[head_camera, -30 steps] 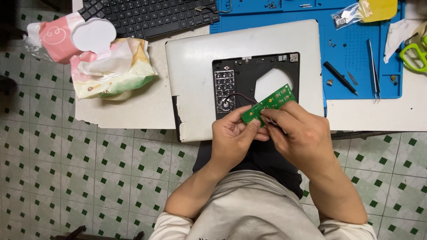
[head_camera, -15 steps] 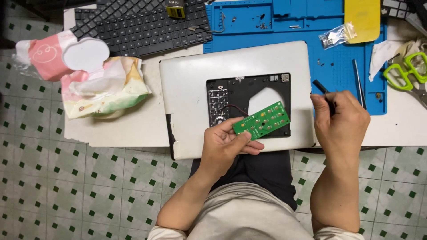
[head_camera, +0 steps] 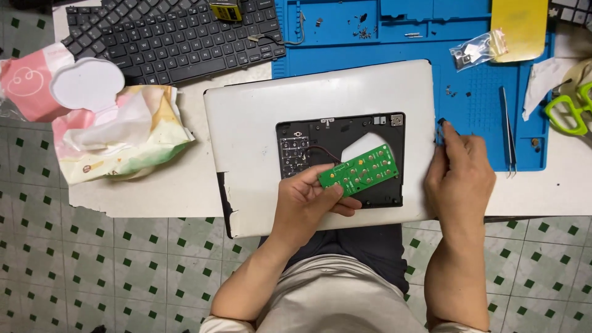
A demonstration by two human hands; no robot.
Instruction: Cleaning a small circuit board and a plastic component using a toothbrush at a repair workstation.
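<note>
My left hand (head_camera: 308, 200) holds a small green circuit board (head_camera: 359, 169) by its near end, tilted above a black recessed panel (head_camera: 302, 139) in a white device shell (head_camera: 246, 135). A thin wire runs from the board down into the panel. My right hand (head_camera: 459, 176) is at the shell's right edge with its fingers closed on a slim black tool (head_camera: 440, 123), whose tip shows above my fingers on the blue work mat (head_camera: 431, 37).
A black keyboard (head_camera: 166, 34) lies at the back left. A crumpled wipes pack with a white lid (head_camera: 86, 83) sits at the left. Tweezers (head_camera: 507, 129), a small plastic bag (head_camera: 475, 52), a yellow card (head_camera: 521, 24) and green scissors (head_camera: 570, 111) lie at the right.
My right hand left the green board, reached to the mat at the right and closed on the black tool. My left hand keeps holding the board over the panel.
</note>
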